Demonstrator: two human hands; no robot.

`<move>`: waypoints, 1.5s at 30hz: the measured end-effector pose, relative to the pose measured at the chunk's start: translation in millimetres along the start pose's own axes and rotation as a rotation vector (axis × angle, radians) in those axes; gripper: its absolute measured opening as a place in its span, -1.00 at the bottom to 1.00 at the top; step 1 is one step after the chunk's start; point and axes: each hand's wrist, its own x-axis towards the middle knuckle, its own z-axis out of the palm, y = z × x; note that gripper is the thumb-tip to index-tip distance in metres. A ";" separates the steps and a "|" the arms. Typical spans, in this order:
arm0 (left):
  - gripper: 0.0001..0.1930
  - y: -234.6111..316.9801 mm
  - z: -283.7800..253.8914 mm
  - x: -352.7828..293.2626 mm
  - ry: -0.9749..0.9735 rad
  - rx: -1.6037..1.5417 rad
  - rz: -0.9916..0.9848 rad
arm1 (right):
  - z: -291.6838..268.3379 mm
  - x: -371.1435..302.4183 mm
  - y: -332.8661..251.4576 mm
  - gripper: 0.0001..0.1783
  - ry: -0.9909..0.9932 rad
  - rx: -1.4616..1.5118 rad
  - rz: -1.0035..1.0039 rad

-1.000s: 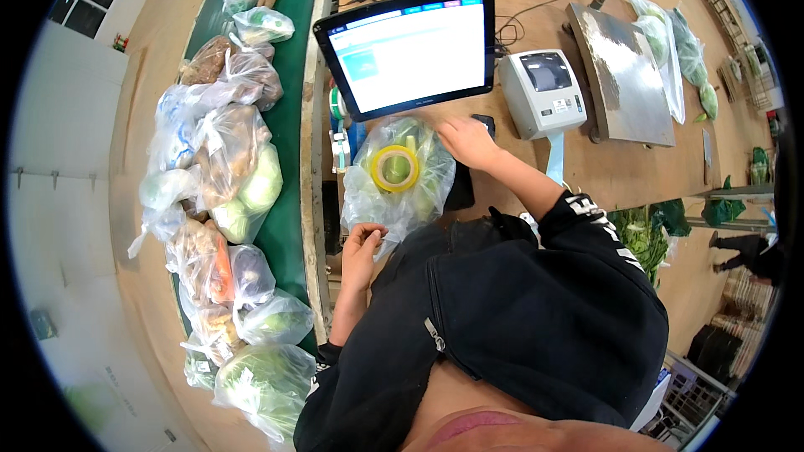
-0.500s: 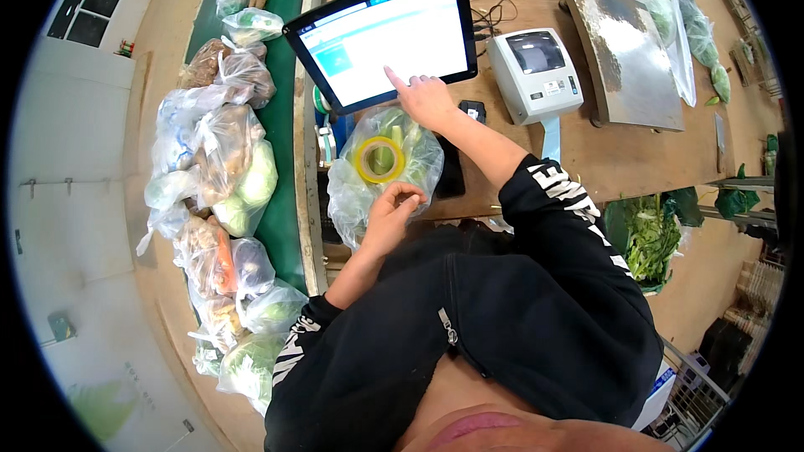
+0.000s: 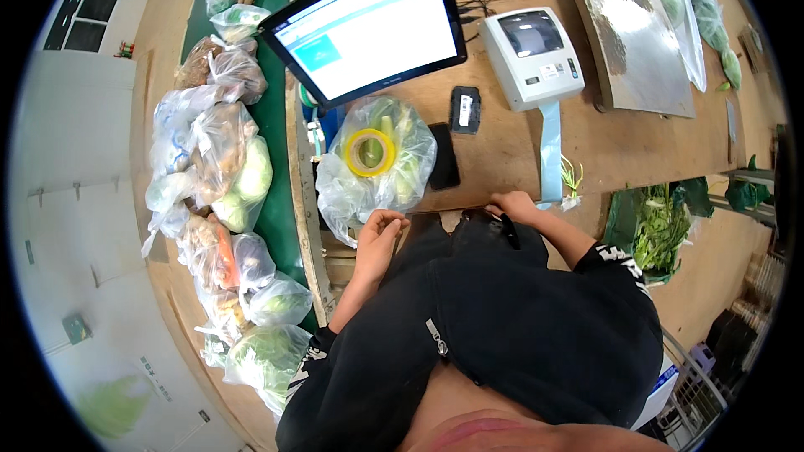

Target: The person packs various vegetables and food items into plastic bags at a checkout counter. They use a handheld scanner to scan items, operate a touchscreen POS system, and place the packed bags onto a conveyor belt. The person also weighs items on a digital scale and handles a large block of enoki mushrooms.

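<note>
Our left hand (image 3: pixel 379 238) is just beside a clear bag (image 3: pixel 337 199), with fingers loosely bent, and we see nothing held in it. Our right hand (image 3: pixel 517 207) is at the edge of the surface (image 3: pixel 511 155); its fingertips are not clear, so we cannot tell if they close on something. The bag lies on the surface below the screen (image 3: pixel 377 29), with a yellow roll of tape (image 3: pixel 352 165) on top. We judge it rather light, soft and slippery, so the loose plastic is perhaps a safer grip than the middle. Inside are pale green vegetables (image 3: pixel 408 166). On the green belt (image 3: pixel 280 192), other bags (image 3: pixel 219 146) hold a carrot (image 3: pixel 224 258) and other vegetables; a green-lined container (image 3: pixel 618 219) holds leafy greens (image 3: pixel 657 234).
</note>
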 end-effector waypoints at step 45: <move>-0.82 -107.4 94.2 -25.4 -0.747 0.820 0.513 | 157.0 -133.1 -22.8 -0.67 -0.341 0.125 0.473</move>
